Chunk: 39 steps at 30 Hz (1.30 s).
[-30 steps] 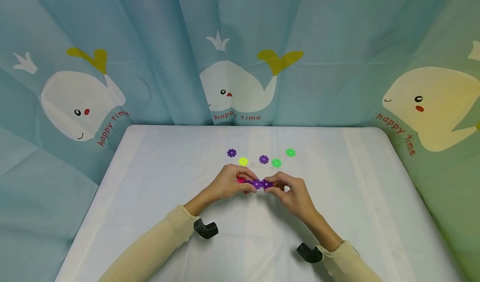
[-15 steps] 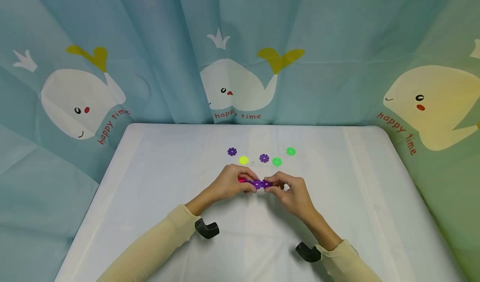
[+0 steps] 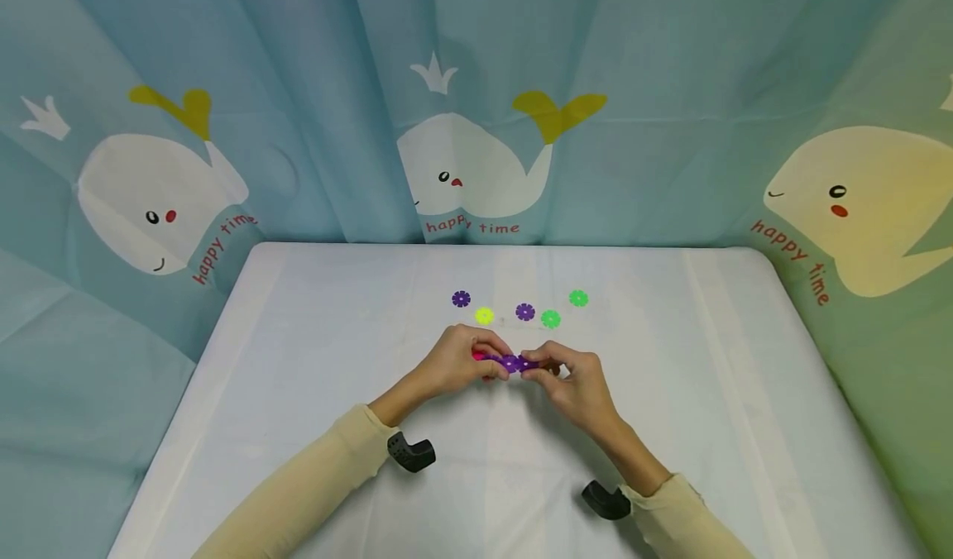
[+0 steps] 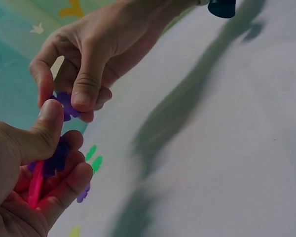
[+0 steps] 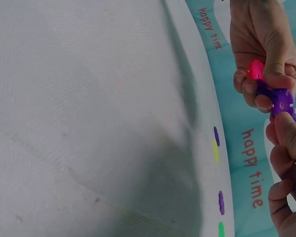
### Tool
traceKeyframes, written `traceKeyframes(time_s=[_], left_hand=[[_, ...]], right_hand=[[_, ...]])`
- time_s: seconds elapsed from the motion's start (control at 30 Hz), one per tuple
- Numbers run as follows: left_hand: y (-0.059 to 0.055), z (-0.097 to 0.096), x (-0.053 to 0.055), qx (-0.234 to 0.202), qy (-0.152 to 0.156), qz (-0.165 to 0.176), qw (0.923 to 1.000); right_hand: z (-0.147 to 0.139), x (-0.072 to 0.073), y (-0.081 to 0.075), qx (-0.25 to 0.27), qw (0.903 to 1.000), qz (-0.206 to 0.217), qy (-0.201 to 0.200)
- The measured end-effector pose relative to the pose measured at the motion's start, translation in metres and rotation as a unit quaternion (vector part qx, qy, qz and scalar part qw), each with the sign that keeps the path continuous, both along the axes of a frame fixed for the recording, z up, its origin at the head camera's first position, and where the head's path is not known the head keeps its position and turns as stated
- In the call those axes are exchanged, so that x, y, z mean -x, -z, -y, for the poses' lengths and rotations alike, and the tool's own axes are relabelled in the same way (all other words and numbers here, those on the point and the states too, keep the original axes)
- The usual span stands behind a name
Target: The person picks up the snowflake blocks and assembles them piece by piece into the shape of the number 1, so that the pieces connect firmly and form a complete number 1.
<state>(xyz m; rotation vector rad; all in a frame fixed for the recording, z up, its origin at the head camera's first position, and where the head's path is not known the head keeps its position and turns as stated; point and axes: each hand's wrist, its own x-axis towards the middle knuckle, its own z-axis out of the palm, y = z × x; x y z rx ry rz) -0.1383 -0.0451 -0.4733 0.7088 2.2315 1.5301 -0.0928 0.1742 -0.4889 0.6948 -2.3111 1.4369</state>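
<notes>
**slotfan:** Left to right, then. Your left hand [image 3: 452, 359] has thumb and fingers curled round a pink piece [image 5: 256, 69] plus the purple discs [image 3: 510, 367] next to it. Your right hand [image 3: 581, 383] pinches the end purple disc [image 3: 526, 367], fingertips just beside the left ones. It's all up off the table, right between your hands. Can't tell whether you're seating slots or easing them apart, but imo keep the left grip firm, line up the rims and go straight, no twisting.

**tablewatcher:** Agree, and grip near the join so the pieces don't hinge on you. Surface looks handy too: the white table [image 3: 320, 319] has your loose bits past your hands, a purple disc [image 3: 457, 299], yellow disc [image 3: 485, 317], second purple disc [image 3: 521, 313], green disc [image 3: 551, 321], then another green disc [image 3: 578, 300]. I'd leave those alone for now. Behind, blue curtain [image 3: 298, 63] with whale prints [image 3: 141, 179], going greener on your right.
</notes>
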Motion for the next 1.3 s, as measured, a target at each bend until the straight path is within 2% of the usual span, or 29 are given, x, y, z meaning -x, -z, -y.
traceKeyframes(time_s=[0.3,0.7,1.03,1.3], left_hand=[[-0.002,0.004,0.001,0.043,0.001,-0.031,0.9986],[0.001,0.007,0.000,0.064,-0.002,-0.032,0.9974],[0.001,0.006,0.000,0.041,0.023,-0.025,0.9986],[0.000,0.007,0.000,0.013,0.002,-0.003,0.9999]], right_hand=[[-0.006,0.003,0.004,-0.044,0.9985,-0.022,-0.023],[-0.023,0.004,0.011,-0.059,0.9982,-0.007,-0.004],[-0.030,0.003,0.014,-0.061,0.9981,-0.007,0.004],[-0.034,-0.001,0.015,-0.053,0.9985,-0.008,0.001]])
